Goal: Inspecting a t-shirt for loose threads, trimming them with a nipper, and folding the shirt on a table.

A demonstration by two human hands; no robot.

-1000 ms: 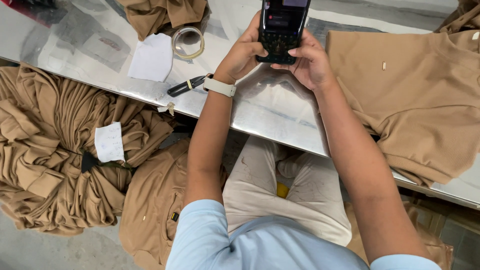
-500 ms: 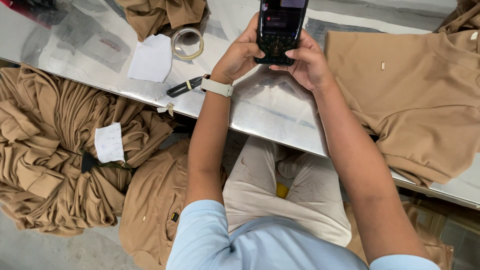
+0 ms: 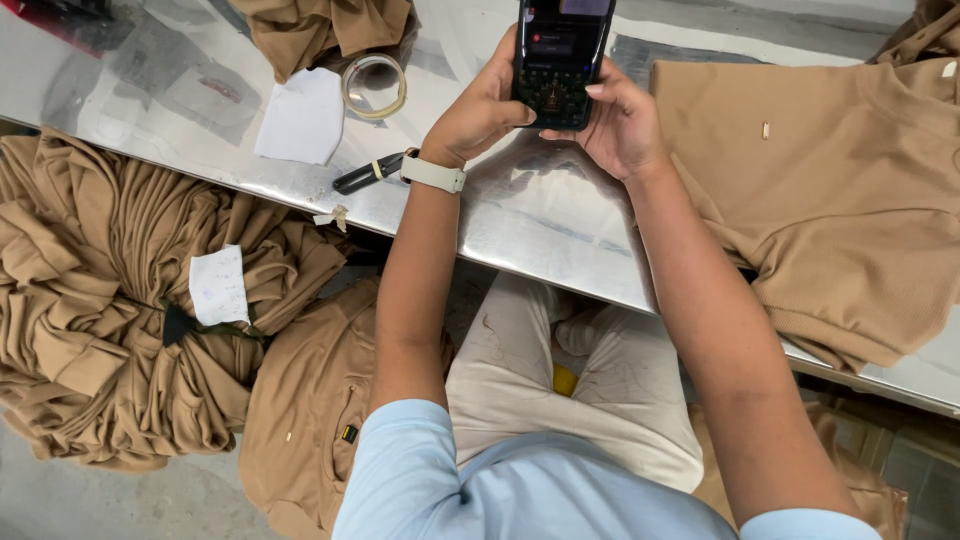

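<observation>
While the dark phone (image 3: 557, 60) sits up over the shiny metal table (image 3: 540, 215), both hands are wrapped round it: left hand (image 3: 478, 112) cupping the side, right hand (image 3: 618, 125) curled under, thumb on the screen. Its top is cut off by the frame. Nearby: a tan shirt (image 3: 830, 190), tape ring (image 3: 374, 84), white paper (image 3: 300, 116), black clip (image 3: 366, 174). Heaped tan fabric (image 3: 110, 320) lies below the table.

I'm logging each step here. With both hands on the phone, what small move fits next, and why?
Probably a thumb tap: the left hand and right hand cradle the dark phone upright above the metal table, its screen lit.
</observation>
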